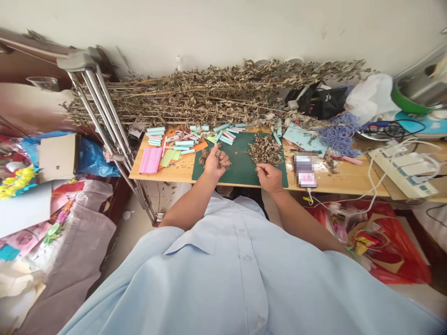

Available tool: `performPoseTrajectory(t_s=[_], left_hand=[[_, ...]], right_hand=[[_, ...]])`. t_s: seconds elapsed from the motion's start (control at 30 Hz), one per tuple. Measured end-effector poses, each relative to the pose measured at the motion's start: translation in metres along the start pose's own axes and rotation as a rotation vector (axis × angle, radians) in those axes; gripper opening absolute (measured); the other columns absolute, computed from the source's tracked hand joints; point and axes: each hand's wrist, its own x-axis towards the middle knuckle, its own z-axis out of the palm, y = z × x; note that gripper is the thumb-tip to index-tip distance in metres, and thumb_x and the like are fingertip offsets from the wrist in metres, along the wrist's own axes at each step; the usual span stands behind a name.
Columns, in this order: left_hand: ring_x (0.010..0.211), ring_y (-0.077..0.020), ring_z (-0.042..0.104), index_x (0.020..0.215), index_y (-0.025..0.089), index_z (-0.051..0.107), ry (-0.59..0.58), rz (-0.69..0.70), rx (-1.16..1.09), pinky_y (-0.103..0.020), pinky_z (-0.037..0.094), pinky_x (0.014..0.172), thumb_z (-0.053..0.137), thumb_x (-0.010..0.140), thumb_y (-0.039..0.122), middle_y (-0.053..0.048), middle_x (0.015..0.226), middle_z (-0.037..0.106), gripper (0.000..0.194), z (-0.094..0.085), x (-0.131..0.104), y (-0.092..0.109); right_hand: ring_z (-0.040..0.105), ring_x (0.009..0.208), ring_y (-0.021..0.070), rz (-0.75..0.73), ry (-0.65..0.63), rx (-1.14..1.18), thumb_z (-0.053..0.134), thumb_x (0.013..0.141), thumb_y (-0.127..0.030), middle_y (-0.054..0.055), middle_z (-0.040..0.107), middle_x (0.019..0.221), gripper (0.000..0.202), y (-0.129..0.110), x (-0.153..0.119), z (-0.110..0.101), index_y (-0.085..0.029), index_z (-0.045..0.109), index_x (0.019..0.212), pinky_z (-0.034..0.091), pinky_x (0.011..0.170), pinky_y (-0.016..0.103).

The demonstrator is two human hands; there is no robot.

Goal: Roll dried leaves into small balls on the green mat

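My left hand [215, 164] is closed around a clump of dried leaves [205, 157] at the left side of the green cutting mat [235, 173]. Its thumb points up, and brown leaf bits show between the fingers. My right hand [270, 178] is at the mat's front right, with its fingers pinched together beside a loose pile of dried leaves [266, 150]. Whatever that pinch holds, if anything, is too small to tell. Rolled blue paper tubes [184, 143] and pink paper [150, 160] lie left of the mat on the wooden table [185, 171].
Long dried plant stalks [209, 93] stretch along the wall behind the table. A metal crutch [104, 111] leans at the left. Right of the mat are a phone [305, 171] with a cable, purple cord [340, 135] and a power strip [401, 170].
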Motion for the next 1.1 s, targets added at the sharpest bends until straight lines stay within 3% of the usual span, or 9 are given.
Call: performPoseTrajectory(t_s=[0.2,0.37,0.47,0.63,0.87,1.1], left_hand=[[0.042,-0.0045,0.025,0.063,0.02,0.027,0.011,0.004,-0.047,-0.02,0.026,0.039,0.051,0.095,0.063,0.006,0.056,0.031,0.059,0.004,-0.004,-0.007],[0.042,-0.0045,0.027,0.061,0.02,0.026,-0.011,0.028,-0.062,-0.02,0.028,0.04,0.048,0.097,0.062,0.005,0.055,0.031,0.06,0.008,-0.004,-0.01],[0.043,-0.0047,0.028,0.061,0.02,0.027,0.02,0.019,-0.043,-0.02,0.03,0.041,0.049,0.096,0.064,0.005,0.055,0.03,0.06,0.008,-0.004,-0.012],[0.045,-0.0057,0.03,0.061,0.021,0.023,0.009,-0.003,-0.074,-0.021,0.033,0.044,0.048,0.096,0.065,0.005,0.055,0.027,0.062,0.004,-0.004,-0.017],[0.047,-0.0075,0.034,0.066,0.021,0.041,-0.017,-0.006,-0.092,-0.021,0.036,0.048,0.046,0.096,0.066,0.006,0.054,0.026,0.055,0.001,-0.004,-0.021],[0.056,-0.0083,0.048,0.062,0.021,0.031,-0.014,0.005,-0.123,-0.023,0.047,0.056,0.046,0.095,0.068,0.002,0.06,0.04,0.059,-0.004,-0.001,-0.025]], right_hand=[[0.07,0.074,0.0176,0.037,-0.271,0.211,0.068,0.088,-0.04,0.004,0.077,0.094,0.029,-0.053,-0.002,0.036,-0.024,0.07,0.112,0.059,0.073,0.033],[0.067,0.074,0.0172,0.158,-0.192,0.346,0.073,0.082,-0.047,0.003,0.073,0.087,0.031,-0.074,-0.001,0.06,-0.023,0.068,0.101,0.059,0.072,0.033],[0.066,0.073,0.0182,0.185,-0.131,0.326,0.072,0.082,-0.048,0.003,0.072,0.084,0.028,-0.079,0.001,0.064,-0.023,0.068,0.093,0.059,0.073,0.034],[0.067,0.07,0.0193,0.19,-0.157,0.301,0.068,0.087,-0.045,0.003,0.072,0.079,0.023,-0.081,0.0,0.067,-0.023,0.069,0.093,0.059,0.072,0.035],[0.068,0.077,0.0205,0.039,-0.151,0.121,0.064,0.09,-0.037,0.004,0.074,0.087,0.015,-0.085,0.001,0.064,-0.025,0.072,0.091,0.058,0.079,0.037],[0.07,0.1,0.0232,-0.166,-0.233,0.054,0.053,0.098,-0.03,0.006,0.075,0.102,0.018,-0.092,0.006,0.058,-0.027,0.071,0.098,0.057,0.094,0.041]])
